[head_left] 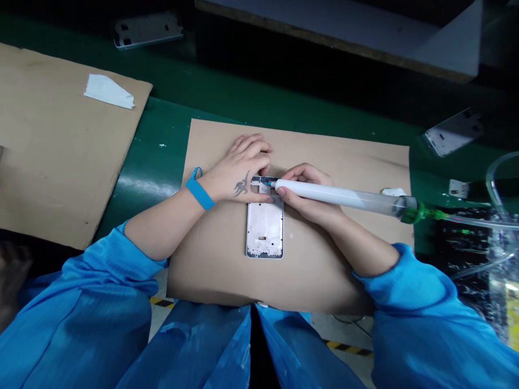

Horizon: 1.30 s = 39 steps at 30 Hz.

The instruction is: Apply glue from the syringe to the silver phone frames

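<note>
A white phone frame (265,227) lies on a brown cardboard sheet (324,259) in front of me. My left hand (239,170) rests over the frame's top left corner, thumb pressed on it and fingers curled on the cardboard. My right hand (308,194) is closed around a long white syringe dispenser (344,195), whose blue tip touches the frame's top edge. A green fitting (416,213) and a clear tube (478,221) lead off the syringe's rear end to the right. A blue wristband (200,192) circles my left wrist.
A second cardboard sheet (57,151) with a white cloth (108,91) lies to the left. More phone frames sit on the green belt at the top left (148,29) and at the right (454,131). A clear container (503,259) with tubing stands at the right edge.
</note>
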Tool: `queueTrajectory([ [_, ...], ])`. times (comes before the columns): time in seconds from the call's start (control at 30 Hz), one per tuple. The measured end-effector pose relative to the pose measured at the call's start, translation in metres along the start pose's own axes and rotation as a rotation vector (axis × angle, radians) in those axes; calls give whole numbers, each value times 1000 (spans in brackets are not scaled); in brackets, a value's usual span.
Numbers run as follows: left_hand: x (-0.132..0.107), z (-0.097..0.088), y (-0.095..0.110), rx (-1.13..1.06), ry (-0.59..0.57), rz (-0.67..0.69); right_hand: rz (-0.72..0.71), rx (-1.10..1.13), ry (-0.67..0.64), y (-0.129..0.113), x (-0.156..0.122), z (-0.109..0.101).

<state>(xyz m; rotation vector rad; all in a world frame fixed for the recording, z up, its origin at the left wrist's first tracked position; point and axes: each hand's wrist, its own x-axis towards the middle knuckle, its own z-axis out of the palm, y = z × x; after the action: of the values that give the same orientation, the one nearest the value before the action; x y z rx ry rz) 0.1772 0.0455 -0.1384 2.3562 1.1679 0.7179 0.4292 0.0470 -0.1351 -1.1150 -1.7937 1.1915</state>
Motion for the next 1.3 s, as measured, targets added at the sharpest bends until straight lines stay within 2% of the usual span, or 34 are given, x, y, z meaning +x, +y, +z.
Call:
queueTrajectory([
  [1.3,2,-2,-2,-29,-41,-30,6,-41,53,0,-2,-7],
])
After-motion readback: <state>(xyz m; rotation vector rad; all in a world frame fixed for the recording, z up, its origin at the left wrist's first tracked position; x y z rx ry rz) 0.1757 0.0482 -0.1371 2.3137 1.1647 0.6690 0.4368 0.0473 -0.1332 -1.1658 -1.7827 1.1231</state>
